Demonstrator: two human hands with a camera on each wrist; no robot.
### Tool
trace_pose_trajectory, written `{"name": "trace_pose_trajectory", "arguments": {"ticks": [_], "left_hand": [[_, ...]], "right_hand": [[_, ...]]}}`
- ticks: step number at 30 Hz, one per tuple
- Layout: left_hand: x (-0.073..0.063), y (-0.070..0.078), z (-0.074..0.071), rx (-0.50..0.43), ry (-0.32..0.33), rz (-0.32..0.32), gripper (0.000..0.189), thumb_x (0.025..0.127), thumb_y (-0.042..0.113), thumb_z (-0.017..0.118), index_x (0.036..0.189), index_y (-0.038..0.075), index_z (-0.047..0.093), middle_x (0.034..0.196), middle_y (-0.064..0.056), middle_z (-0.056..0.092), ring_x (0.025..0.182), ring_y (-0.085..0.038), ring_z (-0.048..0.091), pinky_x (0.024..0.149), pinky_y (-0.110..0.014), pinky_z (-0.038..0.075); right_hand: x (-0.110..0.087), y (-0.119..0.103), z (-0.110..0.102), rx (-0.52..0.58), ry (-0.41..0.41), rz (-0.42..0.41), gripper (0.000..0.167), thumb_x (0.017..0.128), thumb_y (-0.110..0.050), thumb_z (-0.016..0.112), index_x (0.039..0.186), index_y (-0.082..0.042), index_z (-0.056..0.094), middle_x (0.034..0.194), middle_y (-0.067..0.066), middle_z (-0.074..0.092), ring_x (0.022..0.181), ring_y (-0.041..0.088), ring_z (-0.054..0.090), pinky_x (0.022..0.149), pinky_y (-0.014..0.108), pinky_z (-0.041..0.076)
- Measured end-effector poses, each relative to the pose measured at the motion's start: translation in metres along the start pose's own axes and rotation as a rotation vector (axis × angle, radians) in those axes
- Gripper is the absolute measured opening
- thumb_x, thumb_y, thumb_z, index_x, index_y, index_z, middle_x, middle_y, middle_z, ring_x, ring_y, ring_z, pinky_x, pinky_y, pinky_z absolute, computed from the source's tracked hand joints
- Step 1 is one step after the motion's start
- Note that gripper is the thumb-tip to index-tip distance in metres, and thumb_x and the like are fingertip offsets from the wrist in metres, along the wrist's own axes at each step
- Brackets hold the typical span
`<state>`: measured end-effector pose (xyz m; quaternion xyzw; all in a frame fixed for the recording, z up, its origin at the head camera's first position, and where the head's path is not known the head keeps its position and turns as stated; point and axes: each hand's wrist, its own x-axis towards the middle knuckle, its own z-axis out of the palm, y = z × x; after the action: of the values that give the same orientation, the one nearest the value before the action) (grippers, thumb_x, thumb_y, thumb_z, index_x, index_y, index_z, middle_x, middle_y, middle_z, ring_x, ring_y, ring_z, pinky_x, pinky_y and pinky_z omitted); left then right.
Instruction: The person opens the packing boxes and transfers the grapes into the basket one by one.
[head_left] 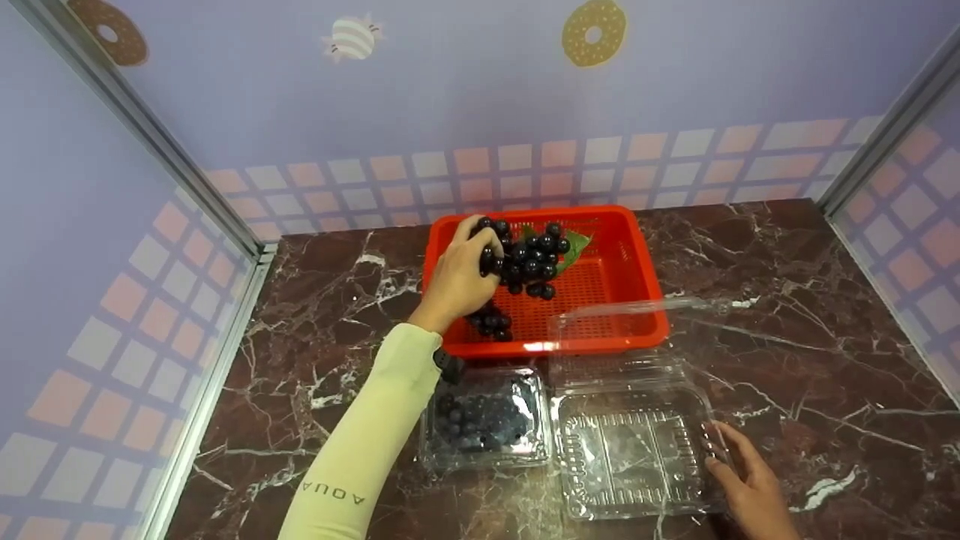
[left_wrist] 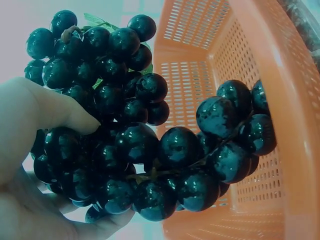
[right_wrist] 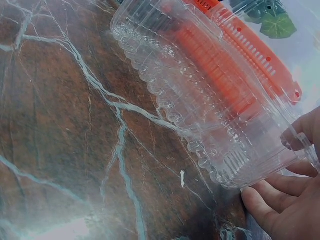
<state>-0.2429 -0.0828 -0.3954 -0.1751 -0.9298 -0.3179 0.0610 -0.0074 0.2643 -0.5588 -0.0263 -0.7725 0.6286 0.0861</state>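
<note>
My left hand (head_left: 463, 274) grips a bunch of dark grapes (head_left: 534, 259) over the red plastic basket (head_left: 651, 300). In the left wrist view the thumb presses on the grapes (left_wrist: 137, 142) and the fingers curl beneath them. A green leaf (head_left: 575, 249) shows behind the bunch. More dark grapes (head_left: 491, 322) lie in the basket under my wrist. My right hand (head_left: 750, 484) pinches the right edge of an open clear plastic clamshell box (head_left: 630, 457). The box holds nothing, and its raised lid (head_left: 615, 330) overlaps the basket's front rim in the head view.
Left of the open box stands a closed clear box (head_left: 487, 420) with dark grapes inside. All of this sits on a dark red marbled tabletop (head_left: 810, 375). A patterned wall (head_left: 480, 90) rises behind the basket, with side panels left and right.
</note>
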Motion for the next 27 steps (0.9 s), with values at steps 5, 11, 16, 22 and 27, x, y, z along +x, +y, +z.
{"name": "trace_pose_trajectory", "arguments": {"ticks": [5,11,16,22,27], "left_hand": [[0.001,-0.004,0.005,0.01,-0.024,-0.021,0.027,0.077,0.0,0.067,0.093,0.019,0.056,0.152,-0.001,0.033,0.09,-0.029,0.057,0.074,-0.041,0.045],[0.002,-0.011,0.011,0.017,-0.051,-0.038,0.027,0.078,0.0,0.068,0.095,0.019,0.056,0.153,-0.003,0.032,0.091,-0.03,0.056,0.077,-0.042,0.045],[0.004,-0.017,0.017,0.025,-0.089,-0.045,0.026,0.081,0.002,0.067,0.096,0.018,0.055,0.154,-0.005,0.03,0.091,-0.03,0.055,0.077,-0.042,0.043],[0.009,-0.025,0.022,0.035,-0.113,-0.062,0.025,0.082,0.002,0.068,0.096,0.017,0.054,0.154,-0.006,0.03,0.097,-0.032,0.055,0.079,-0.042,0.044],[0.014,-0.027,0.025,0.027,-0.132,-0.089,0.025,0.081,0.002,0.068,0.095,0.017,0.054,0.155,-0.006,0.028,0.104,-0.033,0.055,0.082,-0.043,0.046]], "right_hand": [[0.0,0.001,0.0,0.045,-0.003,-0.001,0.046,0.091,0.012,0.052,0.133,0.02,0.035,0.125,-0.03,0.055,0.111,-0.016,0.053,0.091,0.001,0.041],[0.0,0.001,0.001,0.071,-0.004,-0.001,0.046,0.091,0.012,0.051,0.133,0.02,0.035,0.125,-0.028,0.056,0.111,-0.014,0.055,0.09,0.002,0.042],[0.0,-0.003,0.0,-0.059,-0.013,0.071,0.047,0.095,0.002,0.052,0.138,0.012,0.037,0.123,-0.036,0.049,0.109,-0.02,0.05,0.089,0.0,0.041],[0.001,-0.004,0.0,-0.091,-0.009,0.079,0.047,0.095,0.002,0.053,0.138,0.01,0.038,0.121,-0.037,0.048,0.108,-0.021,0.05,0.088,0.0,0.042],[0.0,-0.002,0.0,-0.038,-0.004,0.054,0.047,0.093,0.007,0.052,0.137,0.015,0.036,0.123,-0.035,0.051,0.109,-0.019,0.052,0.089,0.001,0.042]]}}
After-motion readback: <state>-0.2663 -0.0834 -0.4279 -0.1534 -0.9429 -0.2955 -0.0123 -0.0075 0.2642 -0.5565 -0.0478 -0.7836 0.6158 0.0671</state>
